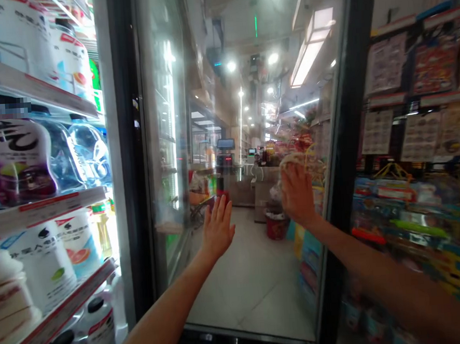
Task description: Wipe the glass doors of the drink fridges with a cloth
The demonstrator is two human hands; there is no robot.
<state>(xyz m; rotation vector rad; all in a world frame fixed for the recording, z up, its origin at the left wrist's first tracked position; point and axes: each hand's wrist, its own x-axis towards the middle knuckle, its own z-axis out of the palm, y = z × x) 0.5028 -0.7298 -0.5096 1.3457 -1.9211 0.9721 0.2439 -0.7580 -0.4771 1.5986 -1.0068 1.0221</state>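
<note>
An open glass cooler door (259,274) with a black frame stands in front of me. My left hand (218,227) lies flat on the glass near its middle, fingers stretched upward and holding nothing. My right hand (296,191) is pressed against the glass higher up, near the door's right edge, on a light-coloured cloth (296,160) whose edge shows above the fingers. Through the glass I see a shop aisle and a checkout counter (254,183).
Cooler shelves (45,206) on the left carry large drink bottles (16,154) and white containers. A rack of packaged goods and hanging cards (418,129) fills the right side. A red bucket (277,225) stands on the floor beyond the glass.
</note>
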